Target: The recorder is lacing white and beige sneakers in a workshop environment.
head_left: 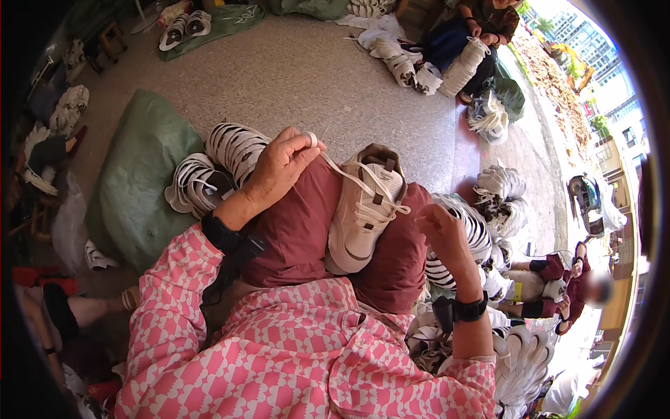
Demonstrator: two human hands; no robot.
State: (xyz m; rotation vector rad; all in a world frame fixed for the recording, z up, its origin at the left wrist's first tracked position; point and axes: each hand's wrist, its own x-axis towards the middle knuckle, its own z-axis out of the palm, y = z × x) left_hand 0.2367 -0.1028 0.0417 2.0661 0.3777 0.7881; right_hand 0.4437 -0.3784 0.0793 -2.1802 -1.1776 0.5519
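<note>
Starting at the floor's left edge, and it's crowded in the shadows: bundles of white shoe parts, then a big, bulging green fabric sack filling the floor beside the left knee. Up by the floor's far left corner, a pair of white-and-dark shoes sits on a flat green cloth. Back nearer, an open white shoe with a dark inside and a curved row of nested white, dark-gapped shoe parts press in between sack and knee, a tight squeeze on that side.

Here's the left hand, raised over the left thigh, thumb and fingers pinching a flat white lace! It runs across to the cream shoe with brown lining, laces uppermost, resting between the maroon-trousered thighs, toe toward the body, heel out by the lap's far edge.

Over to the right hand: up above the right thigh, fingers loosely bent, well apart from the shoe; whether they pinch anything, I can't tell. Right behind it, a black-and-white striped stack of shoe parts crowds the knee. Farther off, a seated person handles a pale stack; toward the floor's right edge, a whitish shoe heap and another person in maroon.
</note>
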